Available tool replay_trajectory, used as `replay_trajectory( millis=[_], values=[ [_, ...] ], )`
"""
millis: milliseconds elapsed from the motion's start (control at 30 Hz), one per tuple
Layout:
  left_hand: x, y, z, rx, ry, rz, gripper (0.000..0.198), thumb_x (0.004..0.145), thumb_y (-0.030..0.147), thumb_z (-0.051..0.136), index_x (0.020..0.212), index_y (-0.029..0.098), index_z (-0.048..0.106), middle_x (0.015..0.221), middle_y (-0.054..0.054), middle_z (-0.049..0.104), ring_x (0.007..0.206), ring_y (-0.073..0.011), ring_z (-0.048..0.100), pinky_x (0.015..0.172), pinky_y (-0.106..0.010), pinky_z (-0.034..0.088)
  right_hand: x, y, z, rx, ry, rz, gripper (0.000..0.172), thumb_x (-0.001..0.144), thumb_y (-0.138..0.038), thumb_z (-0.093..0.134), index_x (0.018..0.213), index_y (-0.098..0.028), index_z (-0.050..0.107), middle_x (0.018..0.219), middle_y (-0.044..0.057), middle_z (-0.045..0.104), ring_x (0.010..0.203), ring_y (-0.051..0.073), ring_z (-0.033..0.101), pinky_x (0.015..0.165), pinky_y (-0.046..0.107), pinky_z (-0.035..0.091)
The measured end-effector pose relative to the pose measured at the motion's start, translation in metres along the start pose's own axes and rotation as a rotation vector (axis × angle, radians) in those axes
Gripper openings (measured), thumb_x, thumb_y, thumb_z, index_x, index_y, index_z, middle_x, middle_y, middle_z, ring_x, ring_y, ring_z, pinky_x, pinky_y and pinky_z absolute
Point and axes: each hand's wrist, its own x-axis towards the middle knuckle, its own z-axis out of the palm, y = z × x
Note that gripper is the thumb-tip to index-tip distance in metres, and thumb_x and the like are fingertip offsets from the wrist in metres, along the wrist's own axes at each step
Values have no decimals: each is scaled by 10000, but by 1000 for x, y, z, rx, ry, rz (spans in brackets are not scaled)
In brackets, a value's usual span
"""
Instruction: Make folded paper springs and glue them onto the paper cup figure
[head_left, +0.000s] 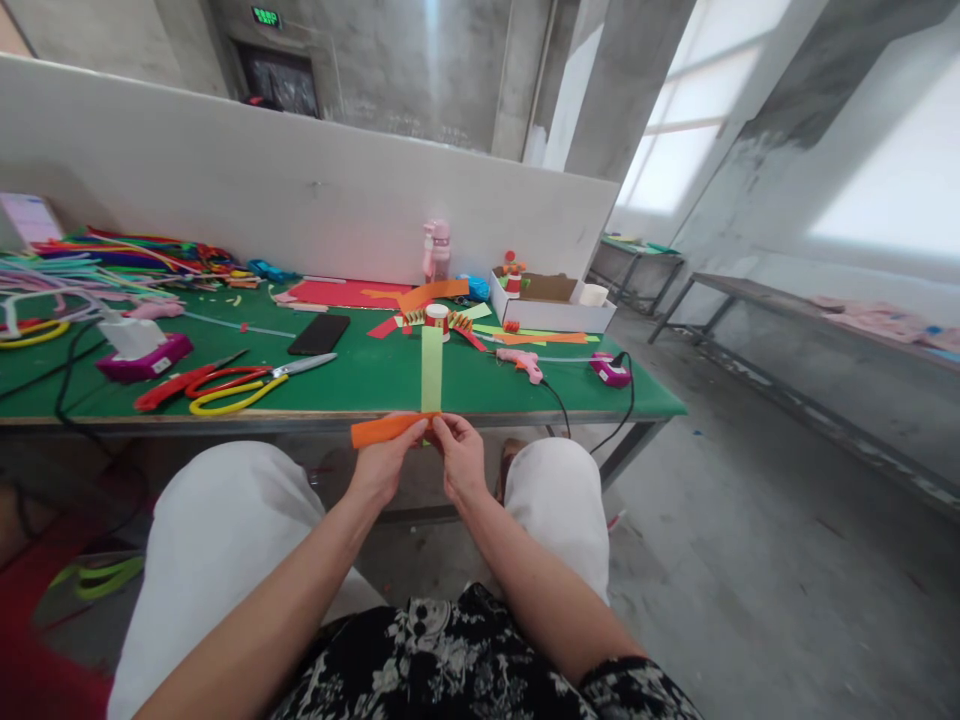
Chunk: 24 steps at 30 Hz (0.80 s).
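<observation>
Both hands meet at the table's front edge, thumbs and fingers pinched together. My left hand [382,465] grips an orange paper strip [375,431] that sticks out to the left. Pinched at the strip's right end is my right hand [460,455]. A light green paper strip [432,370] runs upright from the fingers and crosses the orange one there; whether the two are joined is hidden. Beyond its top stands a small red and white paper cup [436,318] with folded paper arms [460,322] at its sides.
On the green table [360,385] lie scissors [262,385], a black phone [319,335], a pink glue gun [521,362] with its cord, and pipe cleaners [135,250]. A white box [555,315] and a pink bottle [437,250] stand by the white partition [315,185].
</observation>
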Motion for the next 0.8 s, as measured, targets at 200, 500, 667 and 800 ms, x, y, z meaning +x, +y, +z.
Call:
replay_trajectory(
  millis=[200, 500, 667, 800],
  values=[
    [4, 5, -7, 15, 48, 14, 387, 476, 404, 856, 722, 165, 676, 738, -25, 705, 690, -162, 617, 680, -302, 491, 2, -15, -3, -31, -121, 125, 339, 555, -352, 857, 796, -196, 676, 753, -16, 705, 646, 110, 628, 657, 244, 529],
    [5, 13, -14, 102, -56, -24, 353, 441, 373, 881, 639, 164, 678, 620, -18, 671, 591, -156, 588, 570, -281, 458, 7, -23, -8, -70, -68, 140, 310, 532, -356, 862, 684, -188, 651, 669, -30, 670, 614, 115, 618, 590, 246, 537],
    [7, 10, -13, 81, -58, -37, 470, 402, 424, 886, 707, 143, 665, 658, -30, 684, 577, -153, 590, 568, -289, 477, 8, -18, -8, -49, -61, 134, 308, 537, -368, 859, 674, -194, 644, 654, -35, 654, 607, 115, 610, 611, 259, 549],
    [7, 11, -12, 80, -35, -11, 449, 420, 408, 887, 704, 150, 654, 656, -18, 680, 590, -151, 596, 583, -285, 488, 5, -21, -7, -44, -74, 144, 314, 541, -375, 858, 684, -199, 640, 668, -37, 661, 621, 120, 619, 621, 267, 565]
  ],
)
